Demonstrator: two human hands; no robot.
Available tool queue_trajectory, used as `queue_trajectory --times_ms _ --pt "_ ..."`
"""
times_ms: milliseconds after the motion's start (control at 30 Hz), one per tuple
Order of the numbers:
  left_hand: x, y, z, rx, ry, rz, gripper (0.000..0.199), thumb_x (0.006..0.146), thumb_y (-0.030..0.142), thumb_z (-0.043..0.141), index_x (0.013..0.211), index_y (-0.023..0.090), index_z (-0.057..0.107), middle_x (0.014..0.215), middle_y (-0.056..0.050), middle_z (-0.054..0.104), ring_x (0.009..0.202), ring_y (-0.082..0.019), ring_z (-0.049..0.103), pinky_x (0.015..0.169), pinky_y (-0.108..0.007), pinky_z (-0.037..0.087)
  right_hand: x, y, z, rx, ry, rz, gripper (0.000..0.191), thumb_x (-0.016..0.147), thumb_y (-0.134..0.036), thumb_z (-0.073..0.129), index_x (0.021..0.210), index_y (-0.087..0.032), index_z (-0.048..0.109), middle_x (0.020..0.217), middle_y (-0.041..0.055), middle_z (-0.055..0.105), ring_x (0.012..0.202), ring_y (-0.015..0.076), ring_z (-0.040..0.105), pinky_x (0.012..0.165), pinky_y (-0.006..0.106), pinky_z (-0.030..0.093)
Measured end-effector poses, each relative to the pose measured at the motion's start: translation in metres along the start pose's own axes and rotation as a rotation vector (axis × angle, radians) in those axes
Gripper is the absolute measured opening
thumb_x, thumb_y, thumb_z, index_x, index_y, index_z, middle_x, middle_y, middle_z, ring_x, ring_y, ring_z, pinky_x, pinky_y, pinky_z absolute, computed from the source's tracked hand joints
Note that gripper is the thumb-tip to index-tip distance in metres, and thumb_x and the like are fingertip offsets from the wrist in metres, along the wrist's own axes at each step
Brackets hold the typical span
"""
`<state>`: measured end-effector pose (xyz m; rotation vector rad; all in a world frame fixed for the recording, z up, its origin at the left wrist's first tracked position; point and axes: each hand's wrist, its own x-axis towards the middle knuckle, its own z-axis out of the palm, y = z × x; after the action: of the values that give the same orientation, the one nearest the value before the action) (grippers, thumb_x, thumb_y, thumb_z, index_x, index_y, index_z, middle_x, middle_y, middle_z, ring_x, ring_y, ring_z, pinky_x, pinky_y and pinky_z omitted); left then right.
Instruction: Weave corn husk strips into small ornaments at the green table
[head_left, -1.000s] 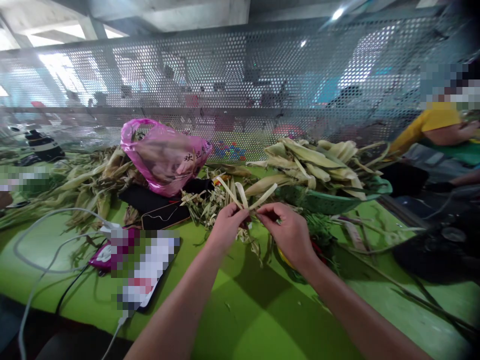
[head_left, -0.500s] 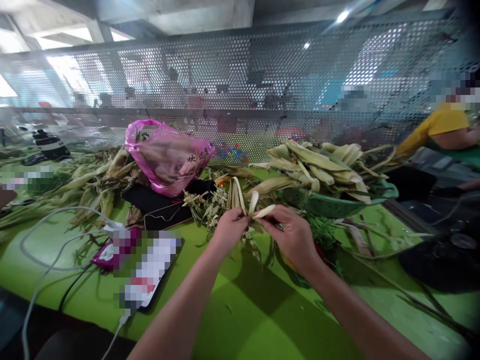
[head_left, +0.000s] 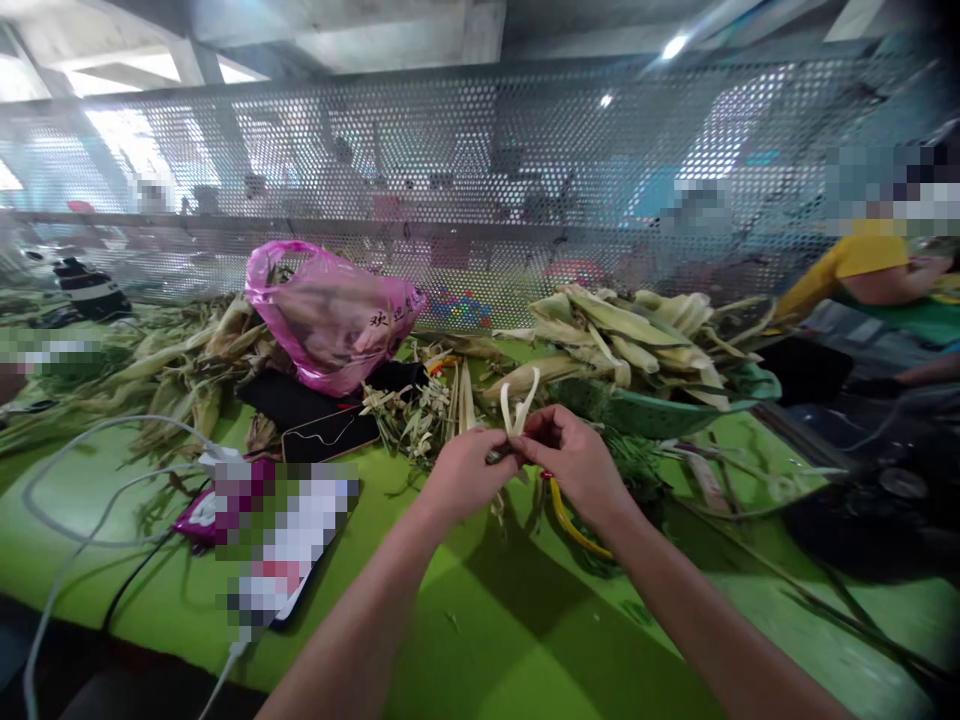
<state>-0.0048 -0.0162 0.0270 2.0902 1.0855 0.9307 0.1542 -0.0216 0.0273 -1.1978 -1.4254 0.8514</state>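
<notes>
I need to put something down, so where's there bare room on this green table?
The widest patch of the green table, bare but for specks, lies nearest, between the left forearm and right forearm. A narrower one lies between the phone and left forearm. Beyond the left hand and right hand it is crowded: pink bag, husks, green basket.

L hand (head_left: 463, 472) & R hand (head_left: 577, 465): both bare, incl. fingers (head_left: 538, 452). L wrist (head_left: 429, 512) & R wrist (head_left: 621, 522) also bare. L forearm (head_left: 360, 605) bare, smooth-looking, slim nr the wrist, wider twd the elbow end; R forearm (head_left: 697, 605) ditto, long & tapered. Fingers slim, w/ rounded knuckles (head_left: 559, 413) on R hand; L thumb (head_left: 504, 471) fairly slim too. Nails & fine skin detail too sm./blurred to tell. Upper arms out of frame, so clothing can't be ID'd.
</notes>
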Motion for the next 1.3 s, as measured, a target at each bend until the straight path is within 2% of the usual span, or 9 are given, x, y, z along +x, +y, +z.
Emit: queue_trajectory --times_ms 133,333,433,500,667,800,900,1100,1300 --pt "0.002 -0.003 0.002 -0.102 -0.061 -0.054 0.021 0.081 0.027 0.047 0.078 0.019 0.066 0.08 -0.003 0.065 0.078 -0.017 0.056 0.073 -0.026 0.043 -0.001 -0.005 0.0 0.168 -0.064 0.093 0.029 0.067 -0.036 0.075 0.085 -0.018 0.063 0.075 0.0 0.06 0.067 0.013 0.053 0.061 0.025 0.045" --pt "0.002 -0.006 0.005 -0.47 -0.141 -0.193 0.022 0.078 0.029 0.046 0.076 0.017 0.064 0.069 0.0 0.059 0.062 -0.011 0.047 0.06 -0.023 0.035 -0.008 -0.02 0.003 0.332 0.046 0.065 0.019 0.073 -0.033 0.071 0.086 -0.02 0.065 0.078 -0.0011 0.061 0.051 0.0066 0.041 0.046 0.021 0.032" --pt "0.001 -0.006 0.005 -0.635 -0.158 -0.278 0.021 0.077 0.03 0.048 0.074 0.016 0.063 0.066 0.001 0.056 0.055 -0.009 0.04 0.054 -0.022 0.03 -0.01 -0.025 0.002 0.406 -0.024 0.038 0.016 0.076 -0.032 0.069 0.088 -0.022 0.064 0.087 0.0004 0.064 0.052 0.0071 0.046 0.049 0.022 0.036" --pt "0.002 -0.006 0.005 -0.661 -0.155 -0.322 0.021 0.075 0.031 0.05 0.075 0.016 0.065 0.064 0.001 0.056 0.053 -0.008 0.038 0.053 -0.022 0.028 -0.01 -0.026 0.001 0.382 -0.077 0.026 0.016 0.077 -0.032 0.068 0.089 -0.023 0.064 0.083 -0.0001 0.063 0.055 0.009 0.049 0.054 0.024 0.04" --pt "0.003 -0.006 0.006 -0.425 -0.049 -0.265 0.022 0.074 0.033 0.054 0.073 0.016 0.067 0.061 0.0 0.057 0.055 -0.01 0.043 0.054 -0.023 0.031 -0.007 -0.026 -0.007 0.039 -0.209 -0.087 0.016 0.081 -0.033 0.063 0.075 -0.019 0.065 0.065 -0.0018 0.052 0.061 0.0121 0.047 0.058 0.026 0.038" --pt "0.001 -0.003 0.003 -0.084 0.075 -0.187 0.014 0.072 0.027 0.056 0.072 0.017 0.064 0.061 0.001 0.058 0.057 -0.011 0.047 0.055 -0.022 0.031 -0.005 -0.03 -0.012 -0.283 -0.248 -0.225 0.017 0.085 -0.031 0.057 0.074 -0.019 0.063 0.075 0.0004 0.051 0.07 0.0142 0.049 0.065 0.027 0.039" --pt "-0.001 0.0 0.0 0.028 0.123 -0.12 0.01 0.071 0.025 0.057 0.076 0.018 0.062 0.066 0.001 0.06 0.061 -0.012 0.05 0.056 -0.022 0.032 -0.005 -0.033 -0.015 -0.407 -0.267 -0.285 0.019 0.089 -0.029 0.052 0.076 -0.02 0.062 0.084 0.0024 0.051 0.079 0.0162 0.052 0.073 0.028 0.041" --pt "-0.001 0.0 -0.002 0.185 0.129 0.029 0.008 0.075 0.024 0.055 0.071 0.018 0.055 0.067 0.0 0.057 0.062 -0.012 0.048 0.057 -0.023 0.031 -0.005 -0.035 -0.017 -0.552 -0.285 -0.342 0.02 0.092 -0.029 0.047 0.079 -0.021 0.06 0.081 0.0023 0.049 0.075 0.0161 0.051 0.068 0.027 0.04" --pt "-0.002 0.001 -0.001 0.275 0.084 0.066 0.003 0.075 0.02 0.055 0.073 0.018 0.054 0.07 -0.001 0.057 0.062 -0.012 0.048 0.057 -0.024 0.029 -0.006 -0.035 -0.016 -0.611 -0.319 -0.366 0.019 0.092 -0.026 0.048 0.079 -0.02 0.059 0.08 0.0022 0.05 0.077 0.0162 0.052 0.069 0.027 0.04"
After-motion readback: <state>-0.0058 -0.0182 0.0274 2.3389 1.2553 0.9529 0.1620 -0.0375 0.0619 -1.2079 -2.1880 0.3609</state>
